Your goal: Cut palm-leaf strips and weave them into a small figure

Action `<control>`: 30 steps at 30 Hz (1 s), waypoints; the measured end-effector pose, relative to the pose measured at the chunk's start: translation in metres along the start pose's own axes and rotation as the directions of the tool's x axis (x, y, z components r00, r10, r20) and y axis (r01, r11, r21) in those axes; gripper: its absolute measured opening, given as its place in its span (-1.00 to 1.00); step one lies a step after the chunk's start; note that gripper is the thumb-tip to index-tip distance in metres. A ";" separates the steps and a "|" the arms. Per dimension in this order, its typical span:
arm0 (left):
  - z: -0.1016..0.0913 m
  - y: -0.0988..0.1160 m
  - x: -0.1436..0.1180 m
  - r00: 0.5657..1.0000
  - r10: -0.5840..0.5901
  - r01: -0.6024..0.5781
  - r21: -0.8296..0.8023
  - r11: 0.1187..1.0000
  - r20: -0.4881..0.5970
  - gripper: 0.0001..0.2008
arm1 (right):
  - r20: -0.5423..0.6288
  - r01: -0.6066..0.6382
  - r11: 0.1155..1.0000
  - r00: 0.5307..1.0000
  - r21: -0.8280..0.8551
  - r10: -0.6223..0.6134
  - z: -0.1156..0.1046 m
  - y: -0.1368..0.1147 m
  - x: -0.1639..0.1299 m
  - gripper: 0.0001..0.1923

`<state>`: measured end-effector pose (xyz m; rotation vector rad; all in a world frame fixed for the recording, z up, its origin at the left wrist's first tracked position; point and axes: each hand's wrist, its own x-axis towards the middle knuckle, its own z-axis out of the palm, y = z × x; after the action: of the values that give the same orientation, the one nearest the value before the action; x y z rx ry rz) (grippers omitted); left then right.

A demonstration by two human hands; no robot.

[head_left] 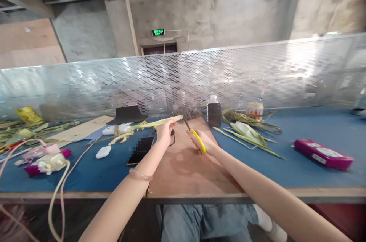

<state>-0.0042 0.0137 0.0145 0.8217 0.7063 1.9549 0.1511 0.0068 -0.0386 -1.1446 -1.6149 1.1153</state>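
Leaf strip: a long pale green-yellow leaf strip (154,122) lies stretched just above the desk, left of centre; our left hand (165,130) pinches its right part, and its tip runs on toward the scissors.
Left side of desk: a yellow packet (28,114), loose green leaves, a pink-and-clear bundle (47,162) with pale tubing trailing off the edge, a white earbud case (103,152) and a dark phone (141,150) just left of our forearm.
Left hand: closed on the strip, fingers pinched narrow; a clear bangle (140,175) sits on the wrist.
Scissors: yellow-handled scissors (194,135) in our right hand (203,143), blades pointing up toward the strip's end; we cannot tell how far the blades gape.
Right hand: wrapped round the yellow handles, holding firmly.
Right side of desk: a dark bottle (214,111) with a white cap, a heap of husk leaves (248,129), a small printed tub behind it, a magenta case (323,153) well apart.
Risk: we judge the blades stand near our left fingertips, so a slip could nick them; a slack strip could fold and cut crooked.
Surface: blue desk (286,169) with a brown board (185,165) under our hands.
Room: perforated metal screen at the back, bare concrete walls, a green exit sign above a door.
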 end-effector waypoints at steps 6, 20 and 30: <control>-0.005 -0.004 0.003 0.995 -0.087 0.090 0.064 0.994 -0.050 -0.90 | 0.028 -0.035 0.997 0.999 0.065 0.033 0.001 -0.003 -0.002 -0.51; -0.007 -0.005 0.002 0.997 -0.078 0.079 0.092 0.993 -0.019 -0.89 | 0.114 -0.125 0.975 0.988 0.182 0.105 0.002 -0.012 -0.013 -0.63; -0.007 -0.006 0.004 0.997 -0.072 0.073 0.096 0.993 -0.021 -0.90 | 0.141 -0.147 0.969 0.983 0.199 0.120 0.002 -0.013 -0.014 -0.64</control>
<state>-0.0083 0.0191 0.0064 0.8268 0.8357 1.8768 0.1492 -0.0093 -0.0284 -1.0736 -1.4910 1.4364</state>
